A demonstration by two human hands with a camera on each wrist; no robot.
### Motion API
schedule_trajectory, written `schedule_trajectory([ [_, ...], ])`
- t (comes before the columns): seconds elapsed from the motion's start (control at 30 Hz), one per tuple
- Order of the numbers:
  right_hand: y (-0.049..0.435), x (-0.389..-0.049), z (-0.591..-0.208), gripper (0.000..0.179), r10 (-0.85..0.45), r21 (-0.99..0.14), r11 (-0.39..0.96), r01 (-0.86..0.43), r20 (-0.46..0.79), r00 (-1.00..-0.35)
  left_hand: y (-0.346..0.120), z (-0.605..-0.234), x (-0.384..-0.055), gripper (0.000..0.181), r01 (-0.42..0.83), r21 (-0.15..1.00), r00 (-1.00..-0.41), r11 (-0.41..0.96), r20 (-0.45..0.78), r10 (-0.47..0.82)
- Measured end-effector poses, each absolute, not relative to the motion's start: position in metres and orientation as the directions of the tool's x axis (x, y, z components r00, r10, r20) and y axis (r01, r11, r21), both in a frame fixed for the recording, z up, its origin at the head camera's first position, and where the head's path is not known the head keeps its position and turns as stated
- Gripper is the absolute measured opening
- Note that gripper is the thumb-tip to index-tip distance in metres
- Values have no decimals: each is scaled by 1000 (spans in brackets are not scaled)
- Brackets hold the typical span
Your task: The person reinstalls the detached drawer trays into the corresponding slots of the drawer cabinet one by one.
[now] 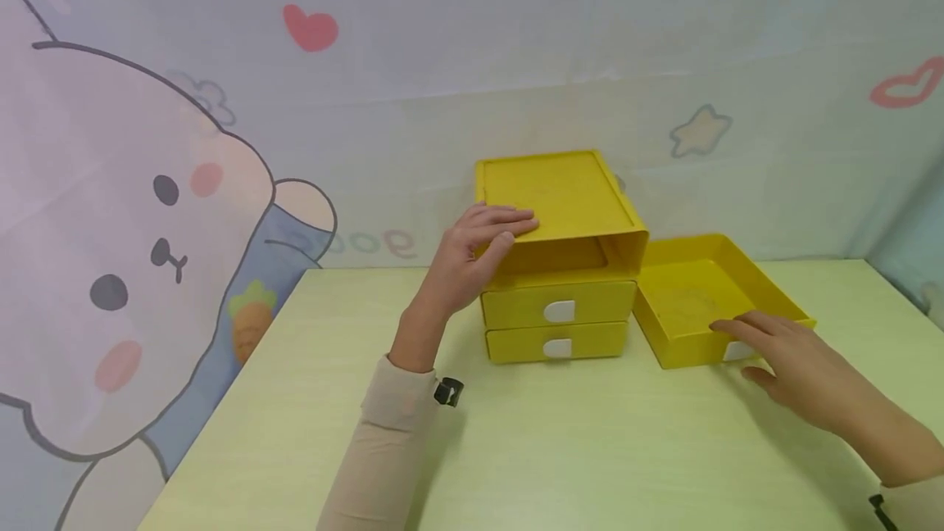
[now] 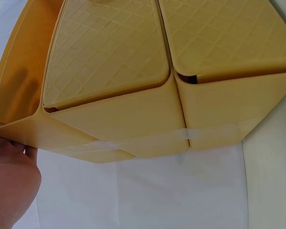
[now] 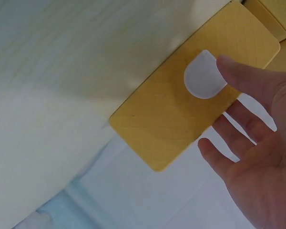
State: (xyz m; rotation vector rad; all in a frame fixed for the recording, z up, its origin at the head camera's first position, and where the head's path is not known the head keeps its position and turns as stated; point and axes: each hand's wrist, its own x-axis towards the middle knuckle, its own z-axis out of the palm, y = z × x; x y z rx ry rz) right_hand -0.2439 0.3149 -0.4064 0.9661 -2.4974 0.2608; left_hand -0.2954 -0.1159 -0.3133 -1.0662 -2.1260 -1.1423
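A yellow drawer cabinet [image 1: 559, 195] stands on the table, its top compartment open and without a drawer. Below that, two shut drawers [image 1: 516, 310] carry white tabs. My left hand [image 1: 475, 248] rests on the cabinet's top at the left front corner, fingers extended, thumb by the front edge. To the cabinet's right lies a pulled-out yellow drawer [image 1: 682, 301] with nothing in it. Over its front rim hovers my right hand [image 1: 800, 363], fingers loosely bent. In the right wrist view, the thumb is by the white tab [image 3: 203, 76]; whether it touches cannot be told.
The pale table [image 1: 295, 433] extends in front and to the left. Behind it hangs a printed cloth [image 1: 413, 129] with hearts, a star and a large cartoon animal. Clear tape [image 2: 148, 142] runs across the cabinet's side.
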Motion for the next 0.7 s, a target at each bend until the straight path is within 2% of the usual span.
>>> schedule_trajectory([
  [0.17,314,-245,-409,69,-583,11,742,-671,503,-637,-114,-315,-295,34,814,463,-578,351,707,407],
  [0.4,307,-243,-407,52,-515,-100,794,-599,414,-751,-115,-312,-293,35,804,467,-590,367,697,406],
  [0.7,300,-245,-400,43,-456,-143,839,-525,341,-822,-116,-310,-292,35,797,472,-600,377,692,402],
])
